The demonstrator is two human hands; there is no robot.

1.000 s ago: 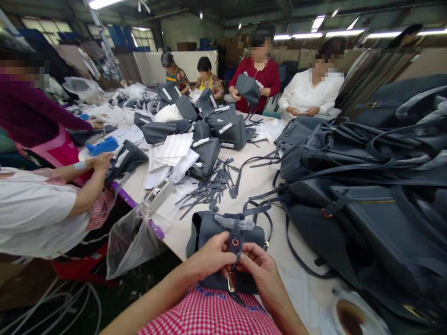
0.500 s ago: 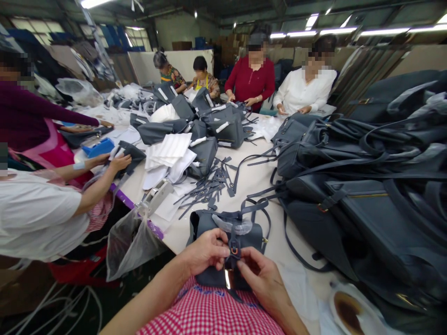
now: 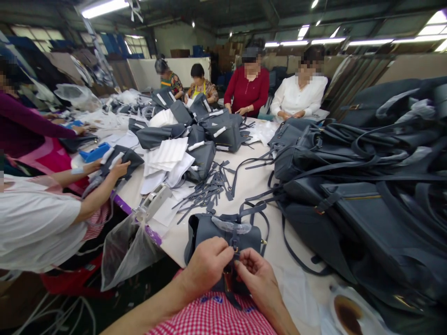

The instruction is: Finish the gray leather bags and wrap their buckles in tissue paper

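A dark blue-grey bag [image 3: 206,228] lies at the table's front edge against my checked apron. Clear plastic wraps its handle [image 3: 231,226]. Down its front runs a strap with a small gold buckle [image 3: 236,250]. My left hand [image 3: 211,260] pinches the strap just left of and below the buckle, back of the hand up, hiding its fingertips partly. From the other side, my right hand [image 3: 256,274] grips the same strap between thumb and forefinger. A shiny metal piece [image 3: 228,282] shows below my fingers.
Several loose straps [image 3: 209,188] lie beyond the bag, near white foam sheets [image 3: 164,160]. Large bags [image 3: 352,223] are heaped at right, a dish of brown liquid [image 3: 347,311] in front. A tape dispenser [image 3: 153,202] sits at the left edge. Several co-workers surround the table.
My left hand has rolled over, its back now facing up, and lies closer over the strap. My right hand stays at the strap. The view has shifted slightly.
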